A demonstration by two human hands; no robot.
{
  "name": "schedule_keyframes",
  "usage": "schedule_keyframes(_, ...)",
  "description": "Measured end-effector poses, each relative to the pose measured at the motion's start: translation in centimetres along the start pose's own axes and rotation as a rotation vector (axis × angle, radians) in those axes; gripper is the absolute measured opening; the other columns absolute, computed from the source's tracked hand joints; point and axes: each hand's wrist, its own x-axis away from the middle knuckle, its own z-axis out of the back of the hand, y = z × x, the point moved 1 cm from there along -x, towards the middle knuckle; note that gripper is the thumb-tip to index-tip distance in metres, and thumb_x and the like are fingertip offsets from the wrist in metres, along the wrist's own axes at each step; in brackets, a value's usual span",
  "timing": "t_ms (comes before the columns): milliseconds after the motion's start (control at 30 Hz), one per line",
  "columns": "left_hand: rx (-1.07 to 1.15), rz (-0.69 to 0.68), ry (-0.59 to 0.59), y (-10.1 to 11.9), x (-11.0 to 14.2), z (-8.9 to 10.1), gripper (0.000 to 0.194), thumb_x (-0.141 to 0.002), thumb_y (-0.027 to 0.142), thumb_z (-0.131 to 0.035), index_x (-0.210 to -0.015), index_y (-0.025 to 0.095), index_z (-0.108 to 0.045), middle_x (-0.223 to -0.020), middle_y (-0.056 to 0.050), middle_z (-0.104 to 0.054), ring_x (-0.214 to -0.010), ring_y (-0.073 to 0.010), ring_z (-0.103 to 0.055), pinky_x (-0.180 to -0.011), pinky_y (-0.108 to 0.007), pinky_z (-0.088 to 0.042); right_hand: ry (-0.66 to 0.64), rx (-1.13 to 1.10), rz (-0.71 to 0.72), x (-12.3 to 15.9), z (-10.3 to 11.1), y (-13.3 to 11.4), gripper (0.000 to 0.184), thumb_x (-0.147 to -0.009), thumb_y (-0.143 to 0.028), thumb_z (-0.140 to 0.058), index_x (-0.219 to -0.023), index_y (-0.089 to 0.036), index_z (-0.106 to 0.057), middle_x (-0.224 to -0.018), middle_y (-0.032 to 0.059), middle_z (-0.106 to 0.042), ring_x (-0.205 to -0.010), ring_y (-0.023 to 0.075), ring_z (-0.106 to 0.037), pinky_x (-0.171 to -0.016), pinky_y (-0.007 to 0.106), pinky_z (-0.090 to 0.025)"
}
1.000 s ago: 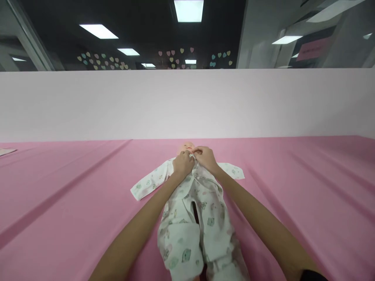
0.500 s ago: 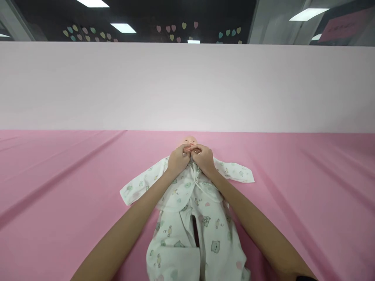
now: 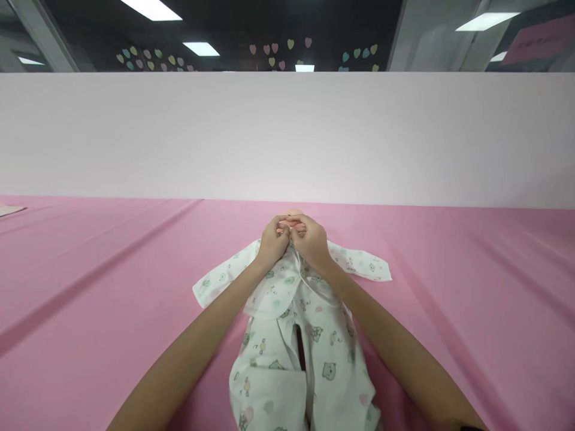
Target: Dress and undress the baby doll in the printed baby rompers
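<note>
A baby doll (image 3: 294, 212) lies on its back on the pink tablecloth (image 3: 449, 287), dressed in a white romper (image 3: 291, 335) printed with small animals and hearts. Its sleeves spread out to both sides. My left hand (image 3: 272, 242) and my right hand (image 3: 309, 239) meet at the romper's neckline, just below the doll's chin. Both hands are closed, fingers pinching the collar fabric between them. The hands hide most of the doll's face.
A pale partition wall (image 3: 287, 137) runs along the far edge of the table. A corner of a flat light object (image 3: 9, 209) shows at the far left. Heart stickers (image 3: 278, 51) decorate the dark glass beyond.
My hands have crept a little higher on the collar, closer to the doll's face, covering more of it. The view has tilted down slightly.
</note>
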Motion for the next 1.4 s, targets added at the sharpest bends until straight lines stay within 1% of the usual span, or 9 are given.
schedule_keyframes(200, -0.384, -0.158, -0.046, 2.6, 1.3, 0.6, 0.030, -0.079, 0.017, -0.043, -0.107, 0.019, -0.050, -0.083, -0.004, -0.062, -0.067, -0.0159, -0.054, -0.057, -0.025, -0.039, -0.090, 0.097, -0.096, 0.7, 0.9, -2.6, 0.033, -0.074, -0.009, -0.042, -0.100, -0.021, -0.057, -0.106, 0.0046, -0.062, -0.091, 0.0199, -0.058, -0.078, 0.033, -0.046)
schedule_keyframes(367, -0.722, -0.208, -0.091, 4.2, 2.0, 0.5, 0.031, -0.075, 0.014, -0.045, -0.105, 0.020, -0.046, -0.089, -0.007, -0.061, -0.080, -0.0216, -0.056, -0.054, -0.026, -0.036, -0.169, -0.189, -0.237, 0.5, 1.1, -2.9, 0.030, -0.068, -0.008, -0.044, -0.094, -0.021, -0.051, -0.104, 0.0044, -0.057, -0.092, 0.0184, -0.057, -0.079, 0.033, -0.047)
schedule_keyframes(467, -0.700, -0.237, -0.105, 4.3, 2.0, 0.4, 0.028, -0.075, 0.012, -0.044, -0.103, 0.019, -0.046, -0.087, -0.007, -0.061, -0.078, -0.0220, -0.057, -0.054, -0.027, -0.037, -0.240, -0.474, -0.398, -0.2, 1.5, -2.5, 0.025, -0.062, -0.006, -0.043, -0.082, -0.020, -0.047, -0.091, 0.0015, -0.059, -0.088, 0.0157, -0.058, -0.079, 0.029, -0.048)
schedule_keyframes(567, -0.582, -0.293, -0.090, 4.0, 1.9, 0.5, 0.026, -0.081, 0.014, -0.038, -0.106, 0.021, -0.044, -0.085, -0.005, -0.061, -0.072, -0.0195, -0.058, -0.053, -0.026, -0.036, -0.244, -0.612, -0.476, -0.8, 2.4, -2.4, 0.018, -0.064, -0.010, -0.048, -0.079, -0.019, -0.049, -0.092, 0.0013, -0.060, -0.088, 0.0152, -0.059, -0.079, 0.029, -0.048)
schedule_keyframes(700, -0.451, -0.231, -0.065, 3.4, 1.5, 0.9, 0.026, -0.085, 0.018, -0.037, -0.110, 0.020, -0.041, -0.077, -0.003, -0.060, -0.065, -0.0168, -0.057, -0.056, -0.025, -0.039, -0.157, -0.401, -0.374, -1.1, 3.1, -1.7, 0.015, -0.067, -0.012, -0.051, -0.080, -0.019, -0.055, -0.095, 0.0023, -0.062, -0.089, 0.0153, -0.060, -0.081, 0.030, -0.048)
schedule_keyframes(833, -0.428, -0.178, -0.059, 3.0, 1.1, 1.2, 0.028, -0.084, 0.019, -0.040, -0.111, 0.019, -0.042, -0.079, -0.003, -0.062, -0.066, -0.0163, -0.058, -0.059, -0.026, -0.042, -0.189, -0.250, -0.327, -0.8, 2.1, -0.3, 0.021, -0.066, -0.005, -0.046, -0.078, -0.018, -0.057, -0.086, 0.0018, -0.064, -0.085, 0.0148, -0.061, -0.079, 0.030, -0.049)
schedule_keyframes(1000, -0.426, -0.167, -0.085, 2.9, 1.1, 1.2, 0.026, -0.085, 0.020, -0.039, -0.110, 0.020, -0.044, -0.078, -0.003, -0.062, -0.067, -0.0165, -0.058, -0.060, -0.026, -0.043, -0.191, -0.324, -0.355, -0.6, 1.3, -0.1, 0.023, -0.066, -0.004, -0.046, -0.079, -0.019, -0.057, -0.088, 0.0013, -0.064, -0.085, 0.0136, -0.061, -0.078, 0.029, -0.050)
schedule_keyframes(1200, -0.414, -0.191, -0.103, 2.9, 1.0, 1.3, 0.027, -0.084, 0.019, -0.039, -0.111, 0.020, -0.044, -0.080, -0.002, -0.062, -0.068, -0.0158, -0.058, -0.063, -0.026, -0.045, -0.122, -0.490, -0.551, -0.5, 0.9, 0.2, 0.026, -0.061, -0.003, -0.052, -0.083, -0.017, -0.057, -0.088, 0.0035, -0.061, -0.086, 0.0148, -0.060, -0.079, 0.029, -0.049)
schedule_keyframes(1400, -0.384, -0.244, -0.154, 3.2, 1.1, 1.3, 0.024, -0.085, 0.019, -0.037, -0.109, 0.020, -0.044, -0.085, -0.003, -0.063, -0.076, -0.0160, -0.060, -0.066, -0.026, -0.045, -0.067, -0.570, -0.487, -0.1, -0.5, 1.7, 0.028, -0.056, -0.005, -0.053, -0.081, -0.017, -0.056, -0.079, -0.0008, -0.056, -0.074, 0.0107, -0.056, -0.072, 0.024, -0.049)
